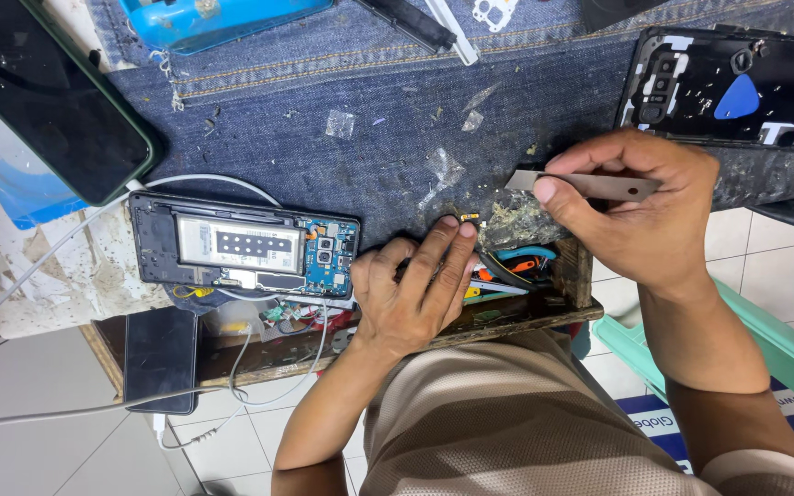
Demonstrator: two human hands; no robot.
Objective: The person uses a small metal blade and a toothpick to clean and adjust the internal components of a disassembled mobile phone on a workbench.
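Observation:
My right hand (640, 207) pinches a thin flat metal pry blade (590, 185), its tip pointing left over the denim-covered bench. My left hand (415, 285) rests at the bench's near edge, with its fingertips pressing on a small gold-tipped flex part (468, 217). An opened phone (245, 248) with bare battery and blue circuit board lies left of that hand. A black phone back cover (737, 87) carrying a blue triangular pick (739, 97) lies at the far right.
A dark phone (57, 106) lies face up at the far left, another black phone (160, 358) on the lower shelf. White cables (232, 395) hang there. Small tools fill an open drawer (516, 276). A blue tray (213, 18) is at the top. Green plastic stool (783, 354) stands right.

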